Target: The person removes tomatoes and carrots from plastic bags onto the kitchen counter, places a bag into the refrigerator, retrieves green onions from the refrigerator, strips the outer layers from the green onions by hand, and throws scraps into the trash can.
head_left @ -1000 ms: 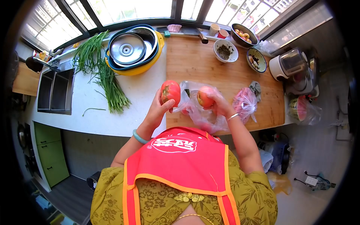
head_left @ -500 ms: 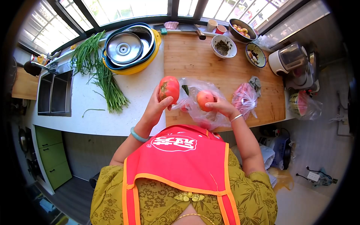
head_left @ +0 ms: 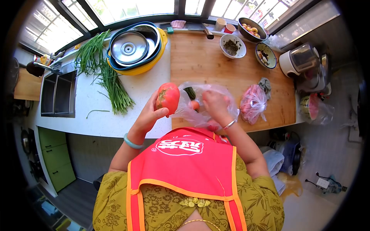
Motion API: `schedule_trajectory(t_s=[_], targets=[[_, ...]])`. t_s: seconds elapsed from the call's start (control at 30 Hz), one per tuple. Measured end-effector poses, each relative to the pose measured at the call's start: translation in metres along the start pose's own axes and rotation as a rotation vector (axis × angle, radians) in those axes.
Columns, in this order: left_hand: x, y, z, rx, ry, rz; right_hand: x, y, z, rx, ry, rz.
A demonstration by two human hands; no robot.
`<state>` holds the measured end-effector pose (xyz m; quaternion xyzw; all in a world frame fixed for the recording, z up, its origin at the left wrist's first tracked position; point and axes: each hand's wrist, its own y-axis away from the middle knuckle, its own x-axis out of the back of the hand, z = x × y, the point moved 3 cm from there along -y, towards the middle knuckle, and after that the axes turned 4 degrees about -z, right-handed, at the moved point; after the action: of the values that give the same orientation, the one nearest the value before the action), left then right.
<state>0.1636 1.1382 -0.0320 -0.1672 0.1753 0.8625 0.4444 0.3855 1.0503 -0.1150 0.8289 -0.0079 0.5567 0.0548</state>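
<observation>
Hand positions: The left hand [head_left: 148, 114] holds a large red tomato [head_left: 168, 99], fingers wrapped around its side and thumb across its lower front. The tomato is raised above the bench [head_left: 148, 86], just beside the near left edge of the wooden board [head_left: 189, 57]. The right hand [head_left: 216, 104] is at the clear plastic bag [head_left: 200, 120] on that board, fingers curled narrow. Whether it grips anything cannot be told, since the back of the hand hides the fingertips.

Bag contents: A dark green item [head_left: 189, 92] and a smaller red item [head_left: 195, 104] show left of the right hand. The film obscures the rest.

Handling, left hand: Support the tomato from below and keep thumb pressure light. A ripe fruit of this kind probably bruises or splits under a hard squeeze. Hold it clear of the bag's left edge, because loose film could catch on it.

Handling, right hand: Spread the film aside before closing the fingers on any item. Gripping fruit and film together would likely drag the whole bag. Handle one item at a time.

Clearances: A knotted bag [head_left: 252, 104] lies on the board to the right; keep the elbow and wrist off it. The green stalks [head_left: 113, 94] lie well left of the tomato.
</observation>
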Motion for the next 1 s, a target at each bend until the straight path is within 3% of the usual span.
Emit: schedule_trajectory(t_s=[0.03, 0.1, 0.23, 0.33, 0.43, 0.63, 0.7, 0.73, 0.8, 0.87, 0.93, 1.0], targets=[[0.001, 0.001, 0.000, 0.018, -0.017, 0.000, -0.009, 0.002, -0.006, -0.005, -0.003, 0.002], [0.000, 0.001, 0.000, 0.022, -0.019, 0.003, -0.038, 0.006, -0.020, 0.201, -0.191, -0.085], [-0.001, 0.001, -0.004, -0.008, -0.015, 0.047, -0.053, 0.001, -0.025, 0.167, -0.051, -0.062], [0.000, 0.003, -0.005, -0.007, -0.012, 0.041, -0.045, -0.001, -0.021, -0.015, -0.156, -0.092], [0.003, 0.001, -0.004, 0.008, 0.012, 0.022, -0.040, 0.011, -0.009, -0.210, -0.164, -0.273], [-0.006, -0.005, -0.003, 0.011, 0.019, -0.005, -0.028, 0.049, 0.003, -0.115, -0.230, 0.036], [-0.010, -0.009, -0.002, 0.008, 0.017, -0.025, -0.023, 0.067, 0.012, -0.196, -0.194, -0.173], [-0.011, -0.010, -0.002, 0.006, 0.011, -0.041, -0.020, 0.072, 0.012, -0.201, -0.193, -0.171], [-0.011, -0.014, -0.003, 0.011, 0.008, -0.057, -0.024, 0.084, 0.015, -0.334, -0.530, -0.459], [-0.008, -0.017, -0.008, 0.017, 0.002, -0.065, -0.043, 0.092, 0.026, -0.316, -0.505, -0.495], [0.000, -0.018, -0.018, -0.008, 0.201, -0.175, -0.050, 0.094, 0.025, -0.271, -0.481, -0.530], [0.010, -0.017, -0.029, 0.002, 0.328, -0.157, -0.044, 0.092, 0.017, -0.288, -0.540, -0.572]])
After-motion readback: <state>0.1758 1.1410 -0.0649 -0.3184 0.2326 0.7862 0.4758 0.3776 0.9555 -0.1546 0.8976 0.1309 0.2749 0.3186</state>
